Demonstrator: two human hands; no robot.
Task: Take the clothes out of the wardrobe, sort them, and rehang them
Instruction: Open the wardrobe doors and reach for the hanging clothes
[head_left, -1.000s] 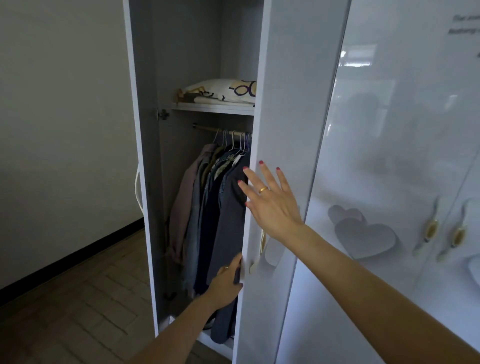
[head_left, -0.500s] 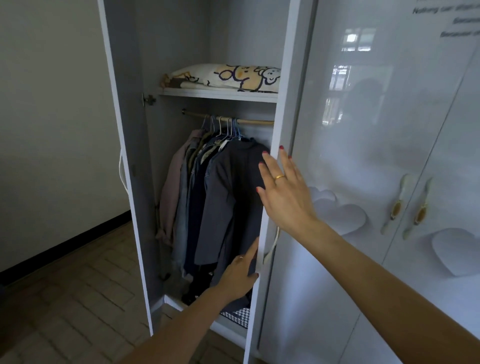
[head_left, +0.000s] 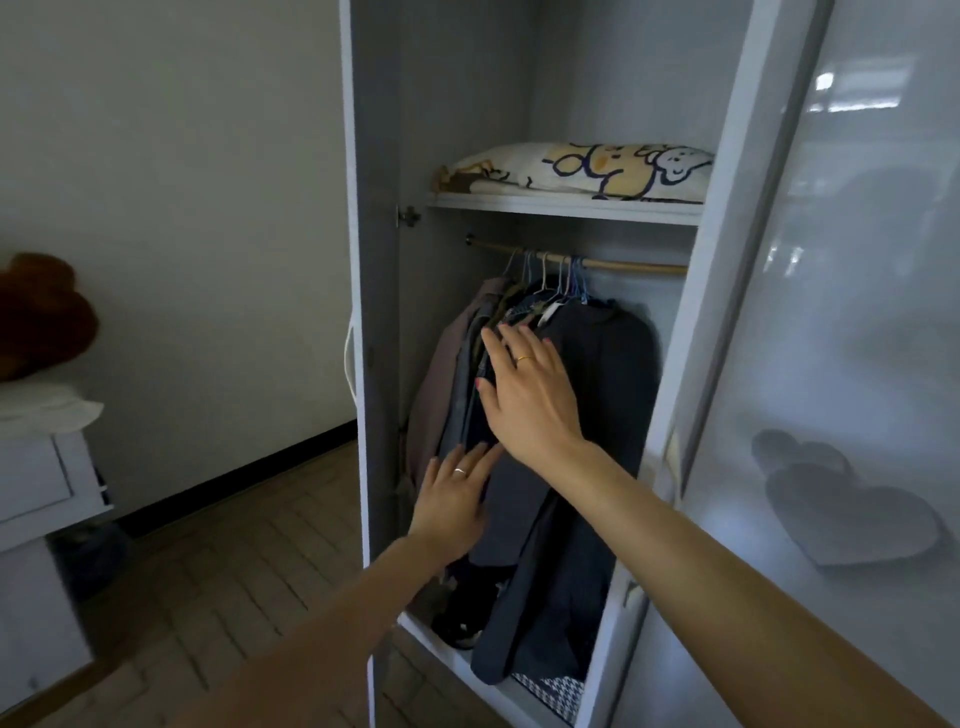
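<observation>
The white wardrobe stands open in front of me. Several garments hang on hangers from a wooden rail: a dark grey top at the front, blue pieces and a pinkish jacket behind to the left. My right hand reaches in with straight fingers and lies against the shoulders of the hanging clothes. My left hand, fingers straight, touches the lower part of the dark garments. Neither hand holds anything.
A patterned pillow lies on the shelf above the rail. The right door with heart decorations is swung aside; the left door edge stands by my left arm. A white drawer unit stands at the left on the wooden floor.
Both hands left the right door edge and moved left into the wardrobe onto the clothes. The door has swung further open and my view shifted left.
</observation>
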